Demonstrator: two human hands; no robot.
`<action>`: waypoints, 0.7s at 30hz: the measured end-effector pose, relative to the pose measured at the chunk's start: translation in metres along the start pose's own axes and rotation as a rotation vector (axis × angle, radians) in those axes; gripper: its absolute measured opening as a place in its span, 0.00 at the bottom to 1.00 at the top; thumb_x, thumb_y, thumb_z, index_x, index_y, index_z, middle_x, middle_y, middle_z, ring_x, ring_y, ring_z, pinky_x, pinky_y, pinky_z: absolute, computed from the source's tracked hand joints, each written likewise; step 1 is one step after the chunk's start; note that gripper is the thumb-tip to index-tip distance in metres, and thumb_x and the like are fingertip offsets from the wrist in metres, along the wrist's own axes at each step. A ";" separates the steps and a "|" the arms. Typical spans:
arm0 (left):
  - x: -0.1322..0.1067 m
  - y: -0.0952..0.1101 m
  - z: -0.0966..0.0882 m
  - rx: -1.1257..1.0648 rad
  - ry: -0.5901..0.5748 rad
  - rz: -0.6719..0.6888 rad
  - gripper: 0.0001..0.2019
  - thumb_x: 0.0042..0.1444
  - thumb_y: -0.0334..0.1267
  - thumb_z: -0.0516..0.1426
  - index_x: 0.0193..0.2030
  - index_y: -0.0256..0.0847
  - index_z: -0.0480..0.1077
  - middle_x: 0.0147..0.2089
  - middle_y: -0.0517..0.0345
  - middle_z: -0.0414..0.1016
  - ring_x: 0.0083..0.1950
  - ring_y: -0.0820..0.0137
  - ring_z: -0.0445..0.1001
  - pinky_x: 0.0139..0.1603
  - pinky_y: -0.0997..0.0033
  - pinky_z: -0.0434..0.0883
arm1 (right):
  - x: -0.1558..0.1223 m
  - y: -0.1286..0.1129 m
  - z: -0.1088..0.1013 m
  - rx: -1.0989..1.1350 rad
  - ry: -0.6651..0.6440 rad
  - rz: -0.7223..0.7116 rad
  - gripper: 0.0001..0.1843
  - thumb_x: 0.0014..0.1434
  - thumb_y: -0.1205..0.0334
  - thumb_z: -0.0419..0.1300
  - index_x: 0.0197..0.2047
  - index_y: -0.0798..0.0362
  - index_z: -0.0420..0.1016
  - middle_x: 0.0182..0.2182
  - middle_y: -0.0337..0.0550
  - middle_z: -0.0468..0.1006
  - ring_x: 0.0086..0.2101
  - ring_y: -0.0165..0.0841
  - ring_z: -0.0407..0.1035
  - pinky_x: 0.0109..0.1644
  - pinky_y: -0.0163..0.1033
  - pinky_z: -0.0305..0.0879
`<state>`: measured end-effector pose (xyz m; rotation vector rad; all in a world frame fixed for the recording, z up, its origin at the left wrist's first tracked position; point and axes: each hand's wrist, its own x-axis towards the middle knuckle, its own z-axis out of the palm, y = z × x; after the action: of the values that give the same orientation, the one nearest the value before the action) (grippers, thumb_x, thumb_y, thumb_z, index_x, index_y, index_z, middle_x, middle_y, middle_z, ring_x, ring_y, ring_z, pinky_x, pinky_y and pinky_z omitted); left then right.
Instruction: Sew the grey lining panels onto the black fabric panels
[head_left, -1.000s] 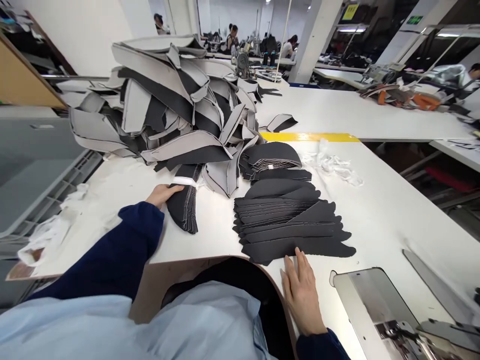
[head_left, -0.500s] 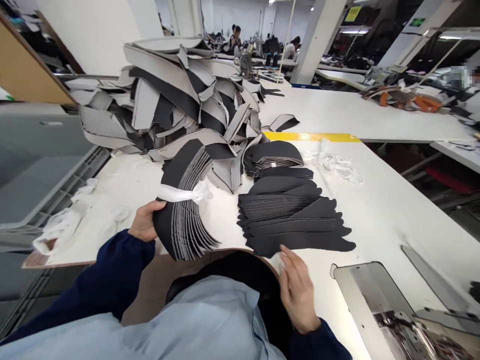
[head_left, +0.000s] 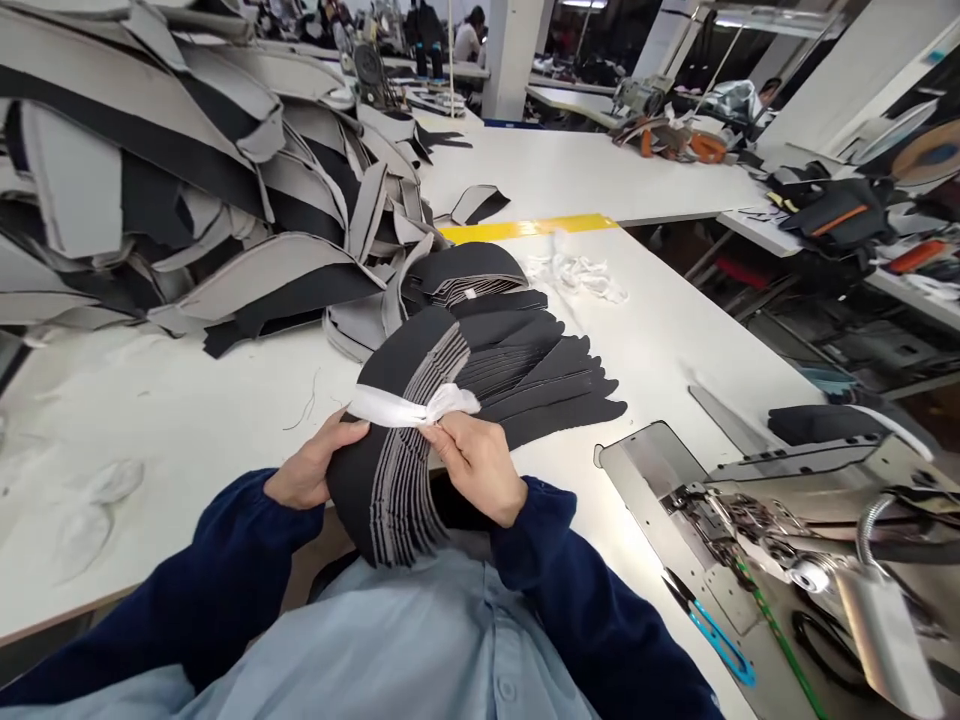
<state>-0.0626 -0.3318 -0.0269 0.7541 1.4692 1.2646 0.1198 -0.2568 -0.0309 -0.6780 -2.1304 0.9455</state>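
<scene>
A bundle of black and grey cut fabric pieces [head_left: 401, 470], tied round the middle with a white strip [head_left: 409, 407], is held up over the table's near edge. My left hand [head_left: 311, 470] grips the bundle's left side, thumb on the white strip. My right hand [head_left: 476, 462] pinches the knot of the white strip at the bundle's right side. Behind the bundle, a fanned stack of black pieces [head_left: 551, 385] lies flat on the white table [head_left: 187, 420].
A big heap of grey and black pieces [head_left: 172, 170] fills the far left. A second tied black bundle [head_left: 465, 275] lies behind the fan, white scraps [head_left: 574, 272] beyond it. The sewing machine bed [head_left: 712, 510] sits at right. People work at far tables.
My left hand lifted the tied bundle off the table and brought it in front of me. My right hand left the fanned stack and took hold of the white strip's knot.
</scene>
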 end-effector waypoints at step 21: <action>0.009 0.024 -0.007 0.267 -0.124 0.412 0.40 0.52 0.49 0.61 0.70 0.54 0.51 0.71 0.59 0.55 0.72 0.56 0.52 0.70 0.54 0.55 | -0.038 -0.016 -0.028 0.216 -0.237 0.024 0.29 0.62 0.47 0.55 0.16 0.51 0.54 0.15 0.32 0.56 0.18 0.24 0.50 0.22 0.32 0.48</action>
<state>-0.0752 -0.3195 -0.0075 1.3435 1.4417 1.3054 0.1616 -0.2806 -0.0191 -0.5051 -2.1825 1.3021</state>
